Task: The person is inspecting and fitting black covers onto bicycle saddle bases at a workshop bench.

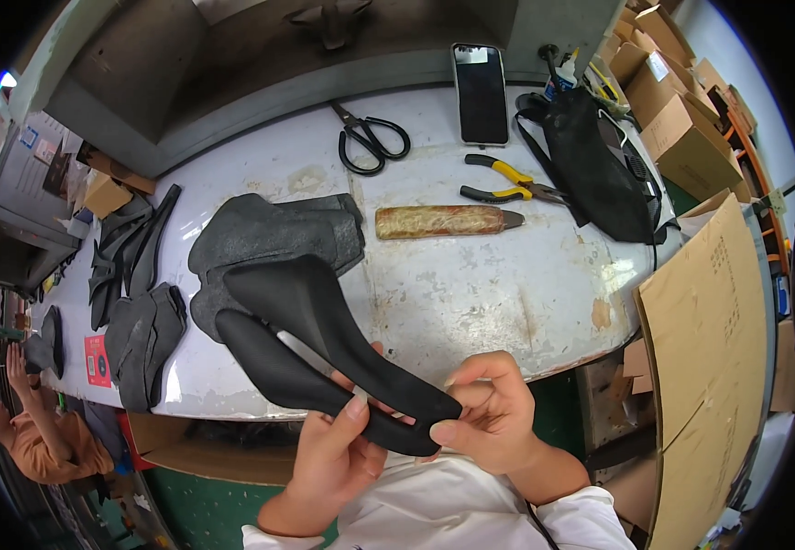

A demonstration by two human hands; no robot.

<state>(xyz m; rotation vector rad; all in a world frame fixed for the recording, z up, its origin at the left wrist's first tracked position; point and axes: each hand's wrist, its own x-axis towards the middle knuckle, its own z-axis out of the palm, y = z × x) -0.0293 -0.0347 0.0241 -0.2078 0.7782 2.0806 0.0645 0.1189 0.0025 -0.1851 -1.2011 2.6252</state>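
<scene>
A black bicycle saddle [328, 316] with a long slot down its middle is held over the table's front edge, its narrow nose toward me. My left hand [340, 451] is closed on the saddle's near left side, thumb by the slot and a fingertip showing through it. At the nose, my right hand [493, 412] pinches the end between thumb and fingers. Under and behind the saddle's wide end lie stacked dark grey cover pieces [274, 234]. The underside of the saddle is hidden.
Scissors [368, 139], yellow-and-black pliers [512, 181], a tape-wrapped knife [443, 222] and a phone [481, 94] lie beyond the saddle. More black pieces [145, 339] are at left; a black bag-like item [599, 165] and cardboard [709, 367] at right. Another person [49, 435] sits far left.
</scene>
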